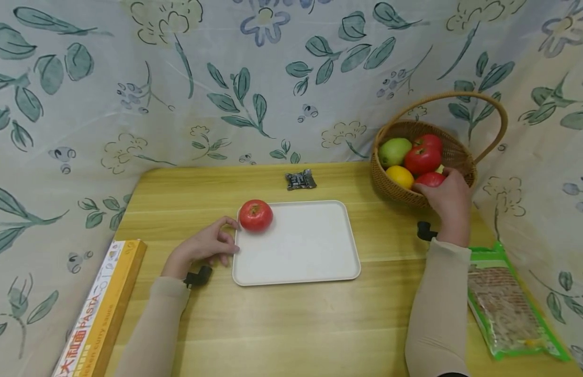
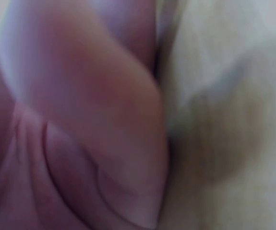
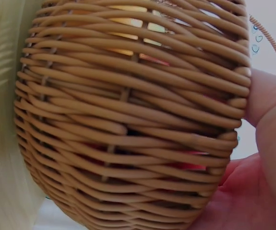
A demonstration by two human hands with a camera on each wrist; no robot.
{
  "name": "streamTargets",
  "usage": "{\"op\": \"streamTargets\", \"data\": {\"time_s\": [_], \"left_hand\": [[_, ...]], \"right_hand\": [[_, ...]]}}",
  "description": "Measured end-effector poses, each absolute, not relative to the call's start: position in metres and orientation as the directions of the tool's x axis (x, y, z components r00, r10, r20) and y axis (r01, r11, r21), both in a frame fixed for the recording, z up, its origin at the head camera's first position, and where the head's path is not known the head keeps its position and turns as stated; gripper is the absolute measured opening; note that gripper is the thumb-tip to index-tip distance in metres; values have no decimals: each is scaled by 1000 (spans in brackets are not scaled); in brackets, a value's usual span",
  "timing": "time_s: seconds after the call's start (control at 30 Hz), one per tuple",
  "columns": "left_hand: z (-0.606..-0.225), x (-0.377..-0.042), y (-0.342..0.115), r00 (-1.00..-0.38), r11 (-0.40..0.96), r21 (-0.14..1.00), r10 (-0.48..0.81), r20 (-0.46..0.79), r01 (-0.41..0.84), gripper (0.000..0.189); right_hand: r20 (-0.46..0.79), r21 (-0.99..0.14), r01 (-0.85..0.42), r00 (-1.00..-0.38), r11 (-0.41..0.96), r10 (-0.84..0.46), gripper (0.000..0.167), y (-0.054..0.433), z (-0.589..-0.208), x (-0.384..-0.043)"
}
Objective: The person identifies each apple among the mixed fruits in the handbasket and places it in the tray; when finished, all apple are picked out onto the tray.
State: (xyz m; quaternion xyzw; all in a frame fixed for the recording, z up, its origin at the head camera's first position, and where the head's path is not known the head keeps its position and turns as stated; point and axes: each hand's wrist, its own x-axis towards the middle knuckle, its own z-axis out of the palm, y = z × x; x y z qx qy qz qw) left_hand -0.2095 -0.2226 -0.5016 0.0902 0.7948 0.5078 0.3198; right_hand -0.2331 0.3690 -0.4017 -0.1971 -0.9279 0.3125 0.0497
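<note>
At the left end of a white tray point(image 1: 301, 246), my left hand point(image 1: 209, 243) touches the rim, thumb and index finger apart and the other fingers loosely bent. A red tomato point(image 1: 256, 215) sits in the tray's back left corner, close to the index fingertip. My right hand point(image 1: 449, 196) reaches over the front rim of a wicker basket point(image 1: 395, 191) and grips a round red fruit point(image 1: 430, 179) inside. Around that fruit lie two red tomatoes point(image 1: 423, 159), a green fruit point(image 1: 395, 152) and a yellow fruit point(image 1: 400, 177). In the right wrist view, the basket's woven side point(image 3: 128, 110) hides most of the contents.
A small black wrapped packet point(image 1: 300, 179) lies behind the tray. On the left edge of the wooden table point(image 1: 291, 324) is a yellow and white pasta box point(image 1: 100, 309); a green-edged clear food bag point(image 1: 510, 306) lies at the right. The basket's tall handle point(image 1: 501, 118) arches above it.
</note>
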Motion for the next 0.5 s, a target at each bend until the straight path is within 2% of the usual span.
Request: {"op": "streamTargets", "data": {"time_s": [0.17, 0.5], "left_hand": [[-502, -210, -223, -780, 470, 864, 468, -416, -179, 66], [-501, -208, -222, -779, 468, 866, 473, -412, -174, 66]], "right_hand": [[-14, -576, 321, -924, 752, 383, 98, 371, -402, -233], [-7, -598, 327, -915, 732, 403, 95, 370, -400, -230]]}}
